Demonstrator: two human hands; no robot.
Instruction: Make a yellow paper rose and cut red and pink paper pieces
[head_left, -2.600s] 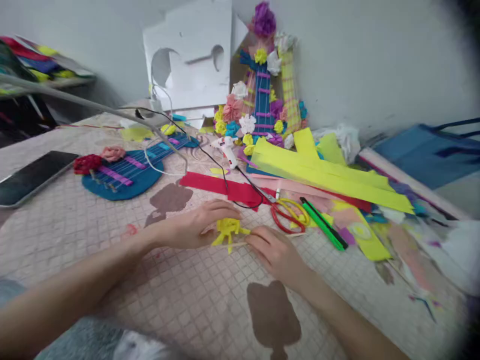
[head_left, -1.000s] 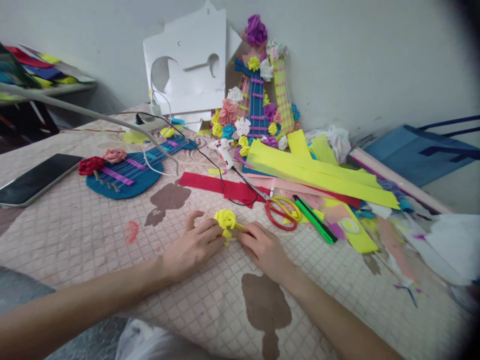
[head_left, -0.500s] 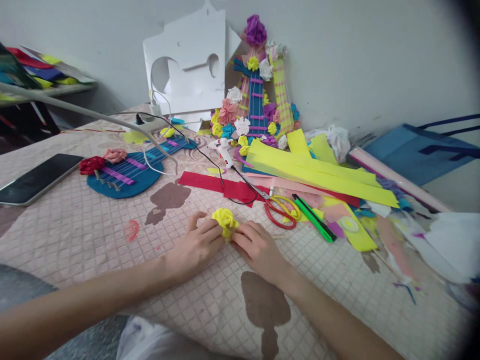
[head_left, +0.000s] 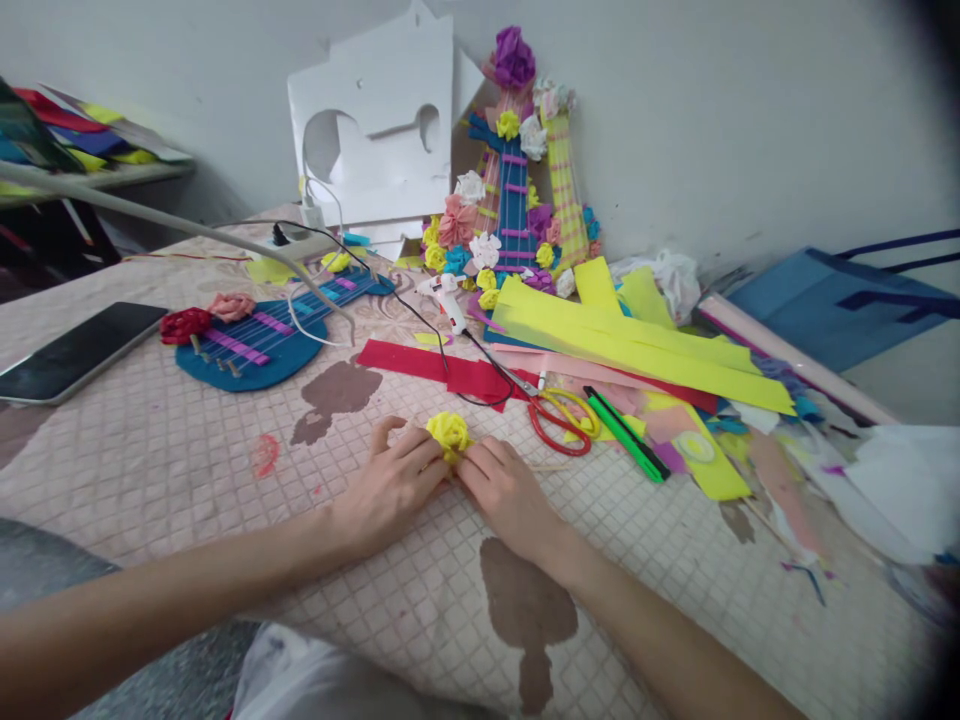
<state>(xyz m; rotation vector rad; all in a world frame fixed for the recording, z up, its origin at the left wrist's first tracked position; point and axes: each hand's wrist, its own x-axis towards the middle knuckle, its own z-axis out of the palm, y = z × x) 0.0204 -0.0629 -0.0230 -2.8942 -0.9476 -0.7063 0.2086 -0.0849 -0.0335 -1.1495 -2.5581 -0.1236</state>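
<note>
A small yellow rolled paper flower stands on the patterned tabletop between my two hands. My left hand pinches its base from the left, fingers closed against it. My right hand presses the base from the right, fingertips meeting the left ones. Only the flower's curled top shows above my fingers. Red-and-yellow scissors lie just right of my right hand.
A green pen, yellow paper strips and red paper lie behind the hands. A glue gun with its black cord, a blue paper guitar, a phone, upright decorated guitars, white foam and a blue bag stand around.
The loose yellow fringed strip has been rolled up into a tight flower. My right hand has slid left to meet the left hand at its base.
</note>
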